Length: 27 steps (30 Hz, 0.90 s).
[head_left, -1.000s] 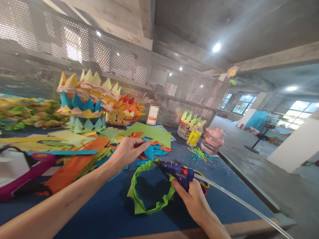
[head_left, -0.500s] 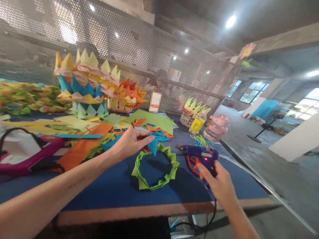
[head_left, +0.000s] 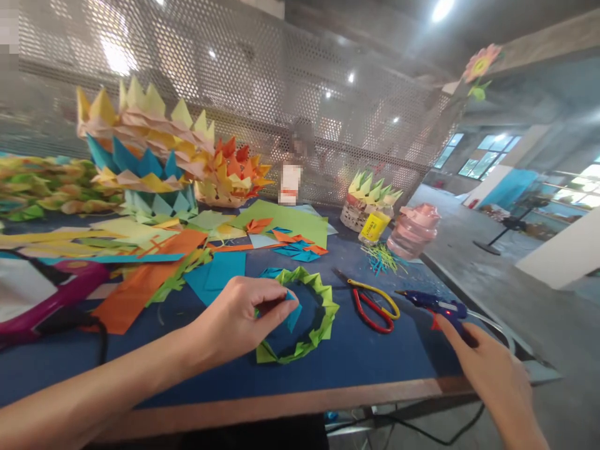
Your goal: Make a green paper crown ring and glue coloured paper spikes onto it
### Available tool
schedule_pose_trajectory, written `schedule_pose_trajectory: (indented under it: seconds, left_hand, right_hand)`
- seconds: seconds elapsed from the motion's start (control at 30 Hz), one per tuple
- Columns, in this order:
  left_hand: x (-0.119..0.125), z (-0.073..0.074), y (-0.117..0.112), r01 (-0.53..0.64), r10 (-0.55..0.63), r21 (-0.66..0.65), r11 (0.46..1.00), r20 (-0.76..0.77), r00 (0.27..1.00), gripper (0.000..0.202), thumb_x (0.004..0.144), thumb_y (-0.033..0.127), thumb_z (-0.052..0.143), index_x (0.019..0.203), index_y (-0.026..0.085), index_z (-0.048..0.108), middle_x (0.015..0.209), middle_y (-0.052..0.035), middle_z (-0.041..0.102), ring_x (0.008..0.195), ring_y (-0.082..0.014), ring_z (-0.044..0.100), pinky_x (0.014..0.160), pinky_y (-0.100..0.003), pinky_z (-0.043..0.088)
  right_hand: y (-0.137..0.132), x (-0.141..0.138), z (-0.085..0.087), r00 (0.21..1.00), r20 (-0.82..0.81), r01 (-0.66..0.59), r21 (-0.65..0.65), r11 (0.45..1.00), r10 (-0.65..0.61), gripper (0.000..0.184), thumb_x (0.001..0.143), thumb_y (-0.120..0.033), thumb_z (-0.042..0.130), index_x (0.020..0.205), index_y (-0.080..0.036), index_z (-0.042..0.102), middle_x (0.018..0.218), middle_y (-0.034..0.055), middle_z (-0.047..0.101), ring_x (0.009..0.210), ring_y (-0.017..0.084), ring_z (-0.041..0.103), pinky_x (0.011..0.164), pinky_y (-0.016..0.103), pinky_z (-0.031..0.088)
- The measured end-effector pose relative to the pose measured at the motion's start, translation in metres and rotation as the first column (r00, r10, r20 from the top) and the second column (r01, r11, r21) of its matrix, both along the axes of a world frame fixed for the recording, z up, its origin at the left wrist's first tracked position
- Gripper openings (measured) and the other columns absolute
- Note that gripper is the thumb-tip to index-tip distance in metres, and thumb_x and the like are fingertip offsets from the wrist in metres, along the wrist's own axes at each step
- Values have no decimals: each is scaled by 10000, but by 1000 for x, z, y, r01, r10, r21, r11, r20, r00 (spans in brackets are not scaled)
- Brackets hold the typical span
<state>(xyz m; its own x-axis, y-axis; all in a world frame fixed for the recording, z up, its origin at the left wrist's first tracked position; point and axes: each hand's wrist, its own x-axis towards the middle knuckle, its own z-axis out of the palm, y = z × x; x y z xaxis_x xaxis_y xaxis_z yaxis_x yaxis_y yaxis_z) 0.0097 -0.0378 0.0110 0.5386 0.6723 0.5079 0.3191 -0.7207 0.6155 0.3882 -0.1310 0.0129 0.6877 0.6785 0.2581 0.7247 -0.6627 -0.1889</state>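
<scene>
Between thumb and fingers my left hand [head_left: 255, 315] pinches a small folded blue paper piece [head_left: 293, 310]. It is held over the left side of a green folded-paper ring [head_left: 323, 300], which lies on the blue tabletop; my hand hides part of that ring. Over at the right, my right hand [head_left: 492, 362] is closed round the handle of a dark blue hot glue gun [head_left: 435, 303] with a small red light showing. Its nozzle points left. Between the ring and the glue gun lie scissors [head_left: 375, 306] with red and yellow handles.
Stacked paper crowns [head_left: 145, 156] stand at the back left, near orange paper sheets [head_left: 126, 300] and a magenta tool [head_left: 60, 294]. A pink water bottle [head_left: 413, 231] and a yellow-labelled bottle [head_left: 375, 226] stand at the back right. Perforated mesh [head_left: 244, 81] rises behind.
My right hand has carried the glue gun right, away from the ring, uncovering the scissors. My left hand has lowered the blue piece toward the ring. The view has shifted slightly.
</scene>
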Motion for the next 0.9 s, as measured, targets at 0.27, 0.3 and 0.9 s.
schedule_pose_trajectory:
  seconds: [0.27,0.3,0.9]
  left_hand:
    - [2,-2,-6,-2,3,17,1000,-39,999,247,919,239,489,800,179,696,671,-6,653,585,-102,585,560,-195,439]
    - [2,-2,-7,-6,6,13,1000,-53,999,245,918,247,492,806,187,701,689,-11,667,605,-109,604,574,-194,455]
    - [3,-12,-21,45,-44,42,998,-27,999,187,890,125,546,1030,231,610,856,12,701,750,-105,660,670,-173,503]
  right_hand:
    - [-7,-73,-15,800,520,-506,318,802,299,372,900,-472,437,954,-155,625,963,152,632,919,327,595,819,461,455]
    - [-7,-91,-16,713,494,-680,314,662,497,280,903,-408,483,975,-169,612,981,133,630,942,289,595,848,421,454]
    - [16,-170,-39,234,273,-945,291,152,933,173,911,-196,566,879,-298,702,859,-109,745,907,149,651,976,304,306]
